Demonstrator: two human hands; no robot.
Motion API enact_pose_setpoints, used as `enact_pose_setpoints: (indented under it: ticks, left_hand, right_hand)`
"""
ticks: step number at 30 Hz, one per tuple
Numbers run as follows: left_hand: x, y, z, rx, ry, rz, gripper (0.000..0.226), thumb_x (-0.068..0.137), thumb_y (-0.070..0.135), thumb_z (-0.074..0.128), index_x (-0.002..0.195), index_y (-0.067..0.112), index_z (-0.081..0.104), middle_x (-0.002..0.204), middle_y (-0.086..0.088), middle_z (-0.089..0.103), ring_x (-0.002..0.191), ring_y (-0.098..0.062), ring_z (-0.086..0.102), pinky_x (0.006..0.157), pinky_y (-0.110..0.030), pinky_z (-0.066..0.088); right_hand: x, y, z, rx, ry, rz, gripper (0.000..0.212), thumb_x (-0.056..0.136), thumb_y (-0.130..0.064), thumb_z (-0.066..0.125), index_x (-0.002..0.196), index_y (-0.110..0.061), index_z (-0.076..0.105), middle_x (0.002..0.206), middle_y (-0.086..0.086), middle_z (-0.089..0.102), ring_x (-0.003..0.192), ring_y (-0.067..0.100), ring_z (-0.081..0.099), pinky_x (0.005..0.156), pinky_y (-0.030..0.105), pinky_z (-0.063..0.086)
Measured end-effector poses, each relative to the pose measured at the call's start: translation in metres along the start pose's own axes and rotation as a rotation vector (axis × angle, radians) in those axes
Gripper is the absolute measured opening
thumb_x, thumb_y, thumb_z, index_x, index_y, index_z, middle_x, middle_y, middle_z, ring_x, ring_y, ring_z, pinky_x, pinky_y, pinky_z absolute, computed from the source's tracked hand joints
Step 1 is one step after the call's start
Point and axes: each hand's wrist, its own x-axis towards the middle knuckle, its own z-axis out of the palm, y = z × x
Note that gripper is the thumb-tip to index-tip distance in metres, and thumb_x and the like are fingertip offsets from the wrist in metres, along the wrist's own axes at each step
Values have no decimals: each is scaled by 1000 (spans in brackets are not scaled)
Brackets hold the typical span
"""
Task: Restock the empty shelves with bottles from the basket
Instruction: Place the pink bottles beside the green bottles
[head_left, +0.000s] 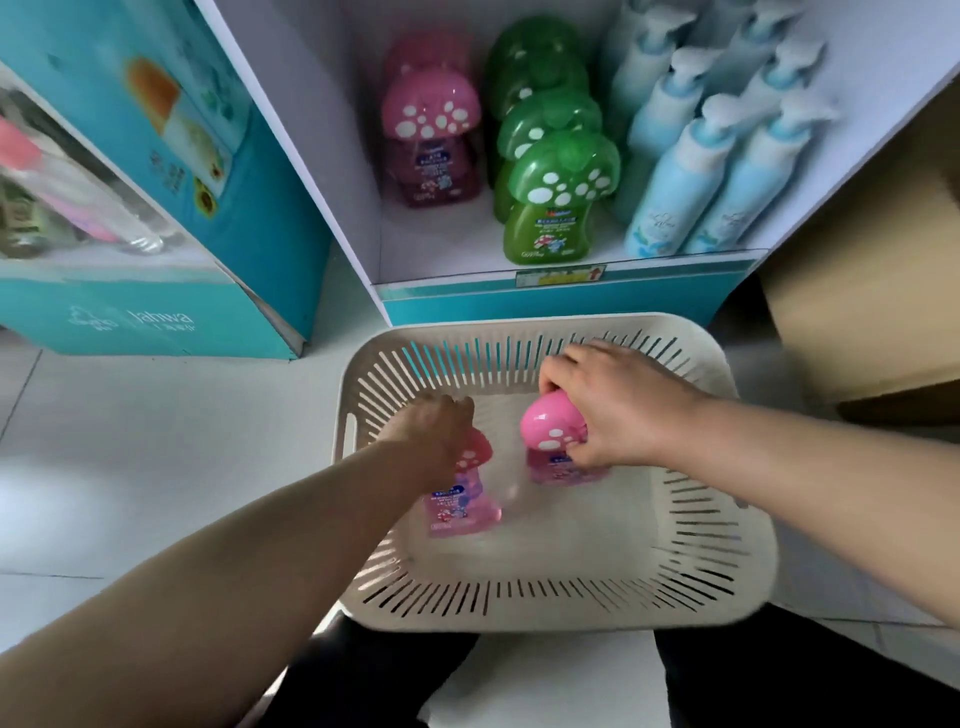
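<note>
A view looking down from a person's head at a cream slotted basket (696, 551) on a pale tiled floor (130, 467), just in front of a low white and teal shelf (519, 304). Both bare hands reach into the basket. The right hand (618, 405) has its fingers (558, 379) wrapped over the pink mushroom-shaped cap of a pink bottle (548, 423) standing near the middle. The left hand (436, 431), blurred, covers the cap of a second pink bottle (460, 506) just to its left; its fingers seem closed on the cap, though the blur makes this uncertain. On the shelf stand pink mushroom-capped bottles (428, 111) at the left with bare space in front of them, green mushroom-capped bottles (553, 192) in the middle, and tall blue pump bottles (717, 171) at the right. A teal cardboard display (171, 322) stands left of the shelf.
</note>
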Motion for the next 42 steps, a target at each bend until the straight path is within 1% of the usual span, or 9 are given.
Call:
enact_pose_setpoints:
  ticks: [6, 10, 12, 15, 21, 24, 34, 38, 42]
  left_hand:
    - [-52, 3, -91, 27, 297, -66, 60, 70, 35, 79, 115, 15, 45, 111, -4, 56, 104, -25, 56, 74, -34, 47]
    - [-75, -6, -162, -23, 533, -110, 61, 69, 38, 79, 113, 14, 45, 107, -9, 54, 102, -30, 54, 78, -42, 49]
    - [-73, -13, -192, -55, 634, -158, 62, 68, 32, 80, 115, 11, 45, 111, -12, 52, 104, -33, 52, 81, -44, 47]
    - [-51, -23, -220, -65, 749, -247, 62, 72, 23, 79, 120, 12, 43, 117, -14, 49, 110, -35, 48, 84, -47, 48]
    - [16, -39, -215, -8, 670, -314, 70, 70, 25, 84, 123, 11, 39, 123, -14, 47, 113, -37, 50, 84, -50, 48]
    - [36, -45, -205, 7, 630, -349, 71, 71, 17, 82, 127, 11, 38, 129, -13, 42, 117, -36, 46, 86, -47, 47]
    - [57, -47, -199, 78, 660, -361, 68, 76, 11, 76, 132, 7, 38, 136, -17, 40, 119, -37, 43, 93, -44, 42]
    - [40, -40, -199, -81, 681, -376, 65, 80, 9, 71, 134, 5, 36, 136, -17, 37, 119, -38, 43, 96, -46, 40]
    - [-2, -36, -191, -275, 699, -310, 49, 83, -4, 55, 128, 14, 50, 126, -13, 52, 113, -34, 54, 94, -42, 45]
  right_hand:
    - [-37, -32, -75, -149, 76, -68, 58, 61, -42, 77, 102, -22, 40, 101, -2, 48, 99, 20, 50, 77, 32, 42]
    - [-49, -45, -108, -157, 156, -50, 57, 61, -43, 76, 98, -25, 37, 101, -1, 49, 100, 21, 53, 72, 31, 39]
    - [-48, -45, -117, -155, 204, -25, 57, 62, -43, 75, 101, -23, 39, 102, 0, 51, 100, 22, 54, 72, 31, 41]
    - [-43, -38, -118, -136, 277, 3, 58, 65, -41, 75, 109, -20, 45, 106, -1, 50, 103, 20, 51, 70, 27, 33]
    - [-25, -14, -116, -120, 316, 25, 51, 69, -40, 70, 109, -20, 45, 109, -2, 50, 106, 20, 51, 70, 27, 31]
    - [-19, -9, -115, -98, 309, 16, 52, 68, -47, 66, 108, -20, 45, 109, -2, 49, 105, 19, 49, 72, 29, 37]
    - [-4, -16, -103, -13, 335, -63, 53, 66, -44, 72, 106, -19, 48, 103, -1, 52, 100, 20, 53, 74, 33, 45]
    - [3, -14, -105, 16, 355, -33, 54, 65, -44, 73, 106, -21, 48, 105, -3, 52, 101, 18, 52, 73, 29, 38]
    - [13, -10, -114, 137, 387, 63, 58, 62, -36, 80, 111, -24, 50, 110, -3, 53, 103, 18, 50, 79, 31, 45]
